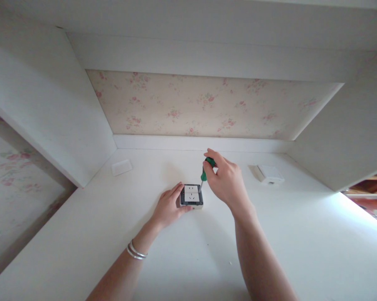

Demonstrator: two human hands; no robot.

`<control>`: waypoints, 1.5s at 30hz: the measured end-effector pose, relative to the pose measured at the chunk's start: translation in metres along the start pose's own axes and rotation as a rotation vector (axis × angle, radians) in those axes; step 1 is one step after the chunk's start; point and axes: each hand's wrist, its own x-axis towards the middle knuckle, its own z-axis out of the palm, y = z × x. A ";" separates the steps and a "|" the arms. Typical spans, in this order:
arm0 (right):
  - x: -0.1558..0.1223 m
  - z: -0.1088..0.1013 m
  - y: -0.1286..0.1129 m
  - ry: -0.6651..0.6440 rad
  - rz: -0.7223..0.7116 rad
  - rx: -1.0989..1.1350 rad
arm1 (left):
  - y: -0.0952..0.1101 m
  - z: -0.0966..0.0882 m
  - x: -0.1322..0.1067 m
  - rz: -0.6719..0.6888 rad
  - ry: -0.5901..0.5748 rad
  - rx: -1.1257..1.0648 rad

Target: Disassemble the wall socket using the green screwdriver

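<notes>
A square wall socket [191, 195] with a dark frame and white face lies on the white table [81, 234]. My left hand [170, 206] rests on the table and grips the socket's left side with fingers and thumb. My right hand [223, 177] is closed around a green-handled screwdriver [204, 170], held nearly upright. Its tip touches the socket's right edge.
A flat white cover plate [121, 167] lies at the back left of the table. A white box-shaped part [270, 174] sits at the back right. White side panels and a flowered back wall [207, 104] enclose the table. Silver bracelets [135, 251] circle my left wrist.
</notes>
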 end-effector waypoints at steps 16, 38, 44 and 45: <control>-0.002 -0.003 -0.008 -0.127 -0.005 -0.087 | 0.003 -0.002 0.001 -0.008 -0.002 -0.021; -0.002 0.005 -0.003 -0.064 -0.044 -0.210 | 0.003 -0.002 -0.001 -0.014 -0.017 -0.023; 0.000 0.006 -0.003 -0.141 -0.078 -0.138 | 0.002 -0.003 0.000 -0.017 -0.021 -0.035; 0.000 0.006 -0.004 -0.161 -0.098 -0.101 | 0.002 -0.002 0.000 -0.014 -0.020 -0.034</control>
